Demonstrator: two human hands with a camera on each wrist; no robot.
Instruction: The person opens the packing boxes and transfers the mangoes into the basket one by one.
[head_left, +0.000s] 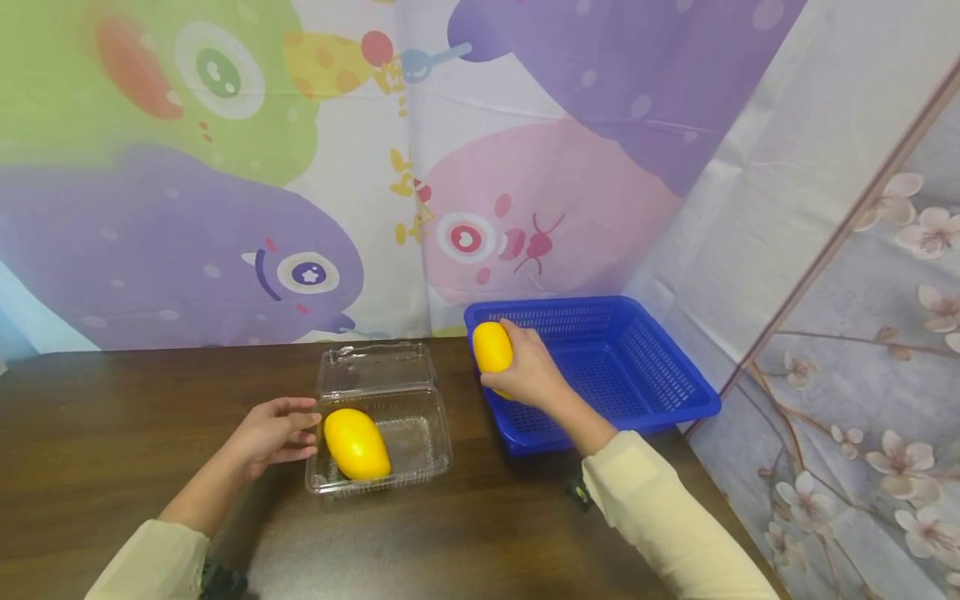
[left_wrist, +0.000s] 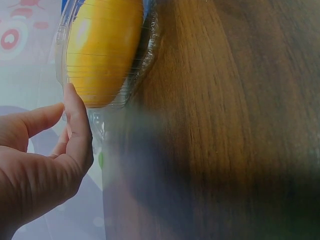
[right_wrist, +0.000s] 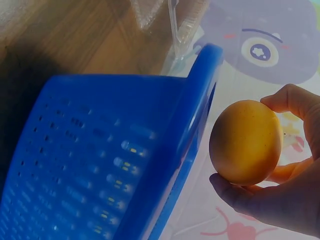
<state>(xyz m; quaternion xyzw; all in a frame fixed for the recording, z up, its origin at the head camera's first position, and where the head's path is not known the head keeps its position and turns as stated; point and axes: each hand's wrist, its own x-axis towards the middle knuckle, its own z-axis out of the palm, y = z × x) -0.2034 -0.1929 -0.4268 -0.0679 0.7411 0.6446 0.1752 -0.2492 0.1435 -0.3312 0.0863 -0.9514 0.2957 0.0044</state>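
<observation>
My right hand (head_left: 531, 367) grips a yellow mango (head_left: 492, 346) between thumb and fingers, over the left rim of a blue plastic basket (head_left: 663, 362). In the right wrist view this mango (right_wrist: 245, 142) shows end-on, just above the basket's rim (right_wrist: 175, 135). A second yellow mango (head_left: 356, 444) lies in the left half of a clear plastic clamshell box (head_left: 415, 446), its lid folded back. My left hand (head_left: 270, 433) pinches the box's left rim between thumb and fingers. In the left wrist view the mango (left_wrist: 102, 55) shows through the box wall.
The brown wooden table (head_left: 112, 433) carries box and basket side by side, the basket on the right. Behind it hangs a curtain (head_left: 382, 275) with cartoon figures. To the right stands a flower-patterned cloth (head_left: 885, 400), close to the basket.
</observation>
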